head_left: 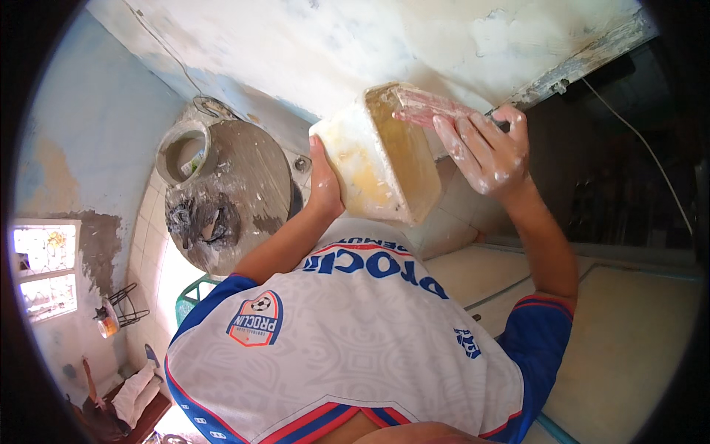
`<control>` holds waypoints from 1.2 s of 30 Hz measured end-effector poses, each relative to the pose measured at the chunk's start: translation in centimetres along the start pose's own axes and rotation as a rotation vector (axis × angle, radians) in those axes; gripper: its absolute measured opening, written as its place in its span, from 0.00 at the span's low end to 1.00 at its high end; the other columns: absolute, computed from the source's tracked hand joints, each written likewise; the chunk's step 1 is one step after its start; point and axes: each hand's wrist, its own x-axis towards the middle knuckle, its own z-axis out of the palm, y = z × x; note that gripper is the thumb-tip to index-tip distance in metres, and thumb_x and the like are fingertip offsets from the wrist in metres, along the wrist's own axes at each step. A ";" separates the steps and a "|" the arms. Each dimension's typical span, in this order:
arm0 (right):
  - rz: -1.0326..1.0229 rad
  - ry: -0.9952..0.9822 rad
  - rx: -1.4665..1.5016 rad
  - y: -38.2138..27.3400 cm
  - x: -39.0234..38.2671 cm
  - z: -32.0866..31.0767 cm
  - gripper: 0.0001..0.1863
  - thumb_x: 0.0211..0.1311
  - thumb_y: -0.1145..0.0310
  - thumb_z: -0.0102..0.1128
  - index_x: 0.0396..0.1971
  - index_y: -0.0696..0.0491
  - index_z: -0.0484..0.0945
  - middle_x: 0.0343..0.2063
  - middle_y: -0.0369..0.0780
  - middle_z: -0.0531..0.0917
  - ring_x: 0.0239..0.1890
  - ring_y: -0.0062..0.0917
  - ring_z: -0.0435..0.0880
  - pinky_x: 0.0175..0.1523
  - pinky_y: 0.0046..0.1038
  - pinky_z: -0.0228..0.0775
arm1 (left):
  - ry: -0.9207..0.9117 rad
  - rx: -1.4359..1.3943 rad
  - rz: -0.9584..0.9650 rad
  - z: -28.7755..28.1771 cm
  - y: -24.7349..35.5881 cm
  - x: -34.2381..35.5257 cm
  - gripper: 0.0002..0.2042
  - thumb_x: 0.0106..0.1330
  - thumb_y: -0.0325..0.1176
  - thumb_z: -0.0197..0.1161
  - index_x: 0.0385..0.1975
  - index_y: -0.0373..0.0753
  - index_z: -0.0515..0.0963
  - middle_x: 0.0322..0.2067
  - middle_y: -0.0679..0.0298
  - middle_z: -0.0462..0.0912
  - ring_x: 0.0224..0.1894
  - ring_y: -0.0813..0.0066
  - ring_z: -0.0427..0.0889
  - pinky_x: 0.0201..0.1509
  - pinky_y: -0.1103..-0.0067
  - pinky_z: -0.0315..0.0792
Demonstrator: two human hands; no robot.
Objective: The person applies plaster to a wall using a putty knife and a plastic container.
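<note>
My left hand [325, 181] grips the side of a boxy plastic tub [355, 166], its thumb showing on the near wall. The tub is off-white and yellowed, tilted so its open mouth faces right, with dried white smears on it. In my right hand [484, 152] is a reddish flat scraper [429, 106], coated with whitish paste. The scraper's far end reaches over the tub's upper rim; whether it touches the rim I cannot tell. White paste spots the fingers and back of my right hand. What lies at the bottom of the tub is hidden.
A patchy white wall [310, 52] rises close ahead. To the left, a round grey-stained table [255, 174] bears a grey bucket [164, 161] and a crumpled black plastic bag [181, 222]. A green stool [194, 290] stands below it. At right is a dark opening [614, 163] with a hanging cable [651, 152].
</note>
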 end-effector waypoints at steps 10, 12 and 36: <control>0.205 0.474 0.008 0.0 0.3 -1.6 0.14 0.57 0.78 0.67 0.42 0.48 0.81 0.34 0.39 0.88 0.34 0.29 0.83 0.40 0.33 0.64 | -0.117 -0.184 -0.084 -1.7 -0.3 0.8 0.43 0.70 0.73 0.31 0.72 0.43 0.61 0.67 0.57 0.71 0.65 0.56 0.74 0.70 0.61 0.67; 0.219 0.540 -0.009 1.5 1.5 -2.2 0.14 0.59 0.80 0.65 0.45 0.52 0.79 0.35 0.41 0.87 0.35 0.32 0.83 0.41 0.34 0.68 | -0.128 -0.221 -0.125 -1.7 -0.6 1.2 0.44 0.70 0.74 0.31 0.73 0.44 0.60 0.67 0.58 0.71 0.66 0.56 0.73 0.71 0.61 0.66; 1.122 0.901 0.628 19.9 11.4 -9.9 0.16 0.69 0.69 0.64 0.51 0.63 0.79 0.35 0.32 0.85 0.29 0.09 0.79 0.29 0.13 0.65 | -0.147 -0.340 -0.014 -8.0 3.0 3.8 0.40 0.73 0.70 0.29 0.74 0.46 0.57 0.70 0.59 0.66 0.70 0.55 0.67 0.73 0.60 0.63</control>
